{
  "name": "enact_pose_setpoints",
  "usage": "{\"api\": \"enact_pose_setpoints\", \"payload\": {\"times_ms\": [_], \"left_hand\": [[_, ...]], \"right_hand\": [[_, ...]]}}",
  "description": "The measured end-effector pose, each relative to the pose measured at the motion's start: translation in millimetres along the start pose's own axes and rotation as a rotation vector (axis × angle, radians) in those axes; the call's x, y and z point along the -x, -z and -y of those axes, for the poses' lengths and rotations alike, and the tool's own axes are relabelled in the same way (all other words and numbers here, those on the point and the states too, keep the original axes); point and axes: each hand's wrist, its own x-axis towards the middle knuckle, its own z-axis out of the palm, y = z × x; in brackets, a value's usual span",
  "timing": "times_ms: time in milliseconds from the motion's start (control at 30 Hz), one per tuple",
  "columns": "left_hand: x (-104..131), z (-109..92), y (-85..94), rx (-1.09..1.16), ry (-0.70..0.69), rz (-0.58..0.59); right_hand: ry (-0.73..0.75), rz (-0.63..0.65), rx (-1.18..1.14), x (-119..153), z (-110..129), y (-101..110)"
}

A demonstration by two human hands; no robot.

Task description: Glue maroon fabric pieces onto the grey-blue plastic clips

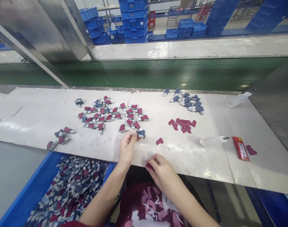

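Note:
Pinched in the fingers of my left hand (127, 146) is a small blue and white plastic part (141, 134), held just over the table. My right hand (161, 170), at the table's front edge, grips a dark red plastic piece (149, 166), partly hidden by the fingers. A single red piece (159, 141) lies between and beyond my hands. Farther right sits a small pile of red pieces (184, 123), and behind it a group of blue and white parts (187, 100). Left of centre, many assembled red, blue and white parts (102, 114) are spread out.
A blue bin (45, 170) full of similar parts stands below the table at left. On the right lie a clear bottle (212, 141) with a dark tip, a red packet (240, 148) and another white bottle (238, 99). A green conveyor belt (144, 74) runs behind the table.

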Motion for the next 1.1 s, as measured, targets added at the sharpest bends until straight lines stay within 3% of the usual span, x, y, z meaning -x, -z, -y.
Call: {"api": "enact_pose_setpoints", "payload": {"times_ms": [167, 400, 667, 1100], "left_hand": [[9, -2, -4.4, -0.054, 0.003, -0.023], [29, -2, -17.8, -0.113, -0.032, 0.038], [48, -8, -37.8, -0.240, -0.147, 0.086], [56, -18, -46.6, -0.346, -0.364, 0.139]], "right_hand": [[-0.018, -0.095, -0.048, 7, -10, 9], [-0.341, -0.330, -0.654, 5, -31, 45], [-0.449, -0.654, -0.919, -12, -20, 69], [-0.504, -0.627, -0.972, -15, -13, 67]]}}
